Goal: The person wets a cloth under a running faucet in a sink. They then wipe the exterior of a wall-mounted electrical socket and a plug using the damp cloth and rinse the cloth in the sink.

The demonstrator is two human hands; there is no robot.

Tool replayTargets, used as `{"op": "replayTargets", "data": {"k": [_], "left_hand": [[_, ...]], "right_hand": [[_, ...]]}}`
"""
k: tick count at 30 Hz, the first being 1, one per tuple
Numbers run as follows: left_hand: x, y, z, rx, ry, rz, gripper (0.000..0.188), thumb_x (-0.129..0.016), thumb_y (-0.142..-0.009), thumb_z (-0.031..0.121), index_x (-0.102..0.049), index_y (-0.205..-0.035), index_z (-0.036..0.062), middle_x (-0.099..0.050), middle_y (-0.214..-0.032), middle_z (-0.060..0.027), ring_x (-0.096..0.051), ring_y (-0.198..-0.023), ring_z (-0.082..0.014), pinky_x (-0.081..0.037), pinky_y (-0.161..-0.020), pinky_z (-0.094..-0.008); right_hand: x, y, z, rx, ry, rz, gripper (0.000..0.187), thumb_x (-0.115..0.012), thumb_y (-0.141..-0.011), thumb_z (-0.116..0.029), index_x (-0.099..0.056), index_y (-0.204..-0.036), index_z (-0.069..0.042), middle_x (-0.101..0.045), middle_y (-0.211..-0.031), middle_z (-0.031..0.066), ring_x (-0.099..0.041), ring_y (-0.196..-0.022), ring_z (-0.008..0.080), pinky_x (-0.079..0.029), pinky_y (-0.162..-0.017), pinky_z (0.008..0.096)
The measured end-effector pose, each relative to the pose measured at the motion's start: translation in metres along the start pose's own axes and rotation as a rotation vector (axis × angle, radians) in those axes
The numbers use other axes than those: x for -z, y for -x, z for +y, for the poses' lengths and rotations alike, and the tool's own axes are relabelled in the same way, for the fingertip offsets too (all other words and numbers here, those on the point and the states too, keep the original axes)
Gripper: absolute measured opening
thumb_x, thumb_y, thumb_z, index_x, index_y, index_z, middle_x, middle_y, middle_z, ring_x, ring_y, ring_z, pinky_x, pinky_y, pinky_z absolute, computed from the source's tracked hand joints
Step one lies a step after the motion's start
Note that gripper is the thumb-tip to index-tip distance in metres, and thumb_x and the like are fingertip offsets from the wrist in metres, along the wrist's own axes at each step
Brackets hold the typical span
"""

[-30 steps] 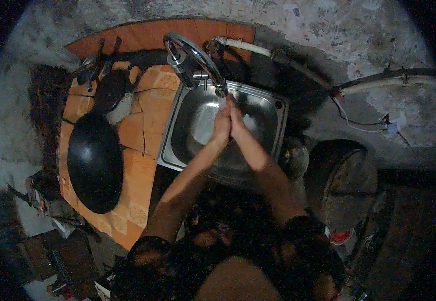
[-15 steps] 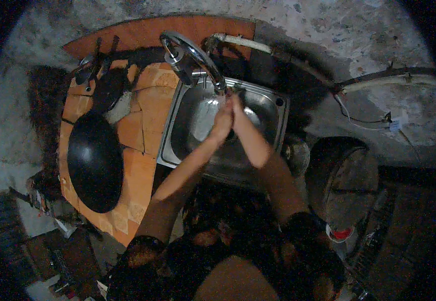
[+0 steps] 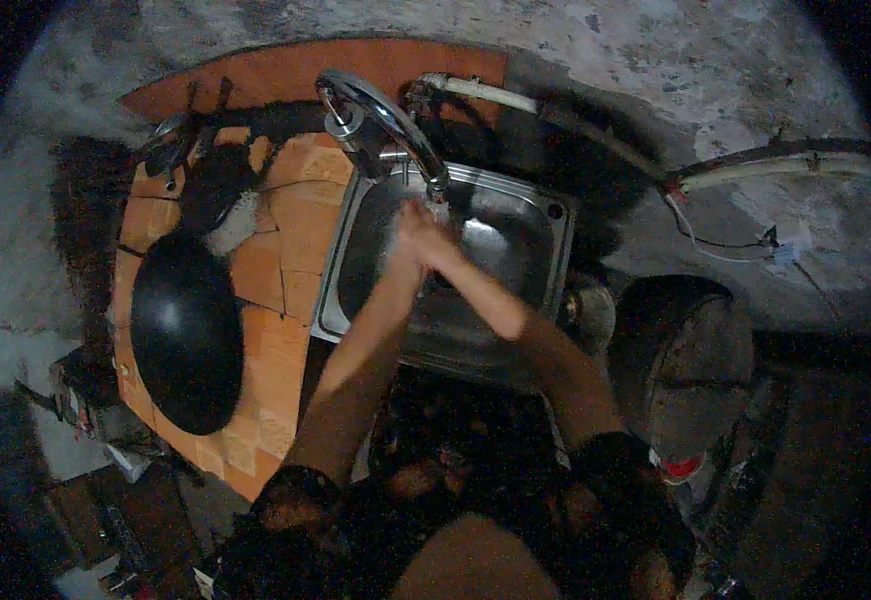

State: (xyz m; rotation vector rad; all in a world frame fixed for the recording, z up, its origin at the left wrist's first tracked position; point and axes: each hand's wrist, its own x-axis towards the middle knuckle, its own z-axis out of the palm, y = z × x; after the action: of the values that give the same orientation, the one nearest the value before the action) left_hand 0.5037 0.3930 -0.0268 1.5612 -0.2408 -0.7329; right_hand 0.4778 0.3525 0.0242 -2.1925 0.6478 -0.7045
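Hands: the left hand (image 3: 410, 245) and the right hand (image 3: 442, 255) are pressed together, palm to palm, over the sink (image 3: 545, 235).
Grip, left: nothing is grasped; the fingers are laid flat against the other hand.
Grip, right: nothing is grasped here either; it is folded against the left, and whether the fingers are interlaced cannot be told in the dim light.
Tap: the chrome tap (image 3: 380, 115) is arched from the back left corner of the sink, and its spout ends just above the joined hands.
Water: a pale streak is seen under the spout, touching the hands; it is too blurred to be called with certainty.
Sink: a steel basin is set into the right end of the bench (image 3: 275, 260), its rim gleaming at the back right corner.
Bench: orange tiles are seen, worn and dark at the back edge.
Pan: a black round pan (image 3: 187, 330) is laid on the left part of the bench, well apart from the hands.
Forearms: both are stretched up from the lower edge, meeting over the basin.
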Motion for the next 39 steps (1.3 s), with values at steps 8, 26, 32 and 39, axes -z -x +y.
{"op": "replayTargets", "data": {"k": [8,26,32,39], "left_hand": [[-0.032,-0.03,0.022,0.326,0.78,-0.535,0.037,-0.047,-0.087,0.045,-0.053,-0.1,0.0113,-0.055,-0.093,-0.0089,-0.052,-0.088,-0.0281,-0.043,-0.08,-0.0415],[0.041,0.006,0.029,0.274,0.462,-0.194,0.016,-0.05,-0.089,0.015,-0.058,-0.096,0.0032,-0.06,-0.082,-0.0055,-0.057,-0.063,-0.0161,-0.049,-0.053,-0.0273],[0.024,-0.019,-0.004,0.232,0.645,-0.486,0.045,-0.036,-0.09,0.049,-0.053,-0.098,0.0083,-0.055,-0.079,-0.002,-0.053,-0.069,-0.0147,-0.047,-0.061,-0.0314],[-0.014,-0.001,0.016,0.374,0.868,-0.228,0.033,-0.034,-0.094,0.034,-0.057,-0.093,0.0094,-0.059,-0.082,-0.0054,-0.055,-0.074,-0.0195,-0.046,-0.067,-0.0363]], "right_hand": [[0.02,0.01,0.053,0.05,0.181,0.132,0.047,-0.029,-0.09,-0.039,-0.05,-0.115,-0.006,-0.054,-0.109,0.0221,-0.054,-0.098,0.0341,-0.038,-0.089,0.0454],[0.035,0.026,0.077,-0.606,-0.969,-0.093,0.031,-0.067,-0.077,-0.015,-0.059,-0.104,-0.001,-0.063,-0.088,0.0062,-0.06,-0.072,0.0159,-0.049,-0.063,0.0262],[0.032,0.038,-0.008,0.023,-0.231,0.004,0.015,-0.063,-0.077,-0.011,-0.052,-0.073,0.0,-0.055,-0.066,0.0086,-0.058,-0.063,0.019,-0.045,-0.058,0.0309],[0.019,0.005,0.043,-0.319,0.061,0.121,0.029,-0.066,-0.073,-0.031,-0.061,-0.08,-0.003,-0.061,-0.07,0.0151,-0.06,-0.063,0.0316,-0.045,-0.056,0.0383]]}}
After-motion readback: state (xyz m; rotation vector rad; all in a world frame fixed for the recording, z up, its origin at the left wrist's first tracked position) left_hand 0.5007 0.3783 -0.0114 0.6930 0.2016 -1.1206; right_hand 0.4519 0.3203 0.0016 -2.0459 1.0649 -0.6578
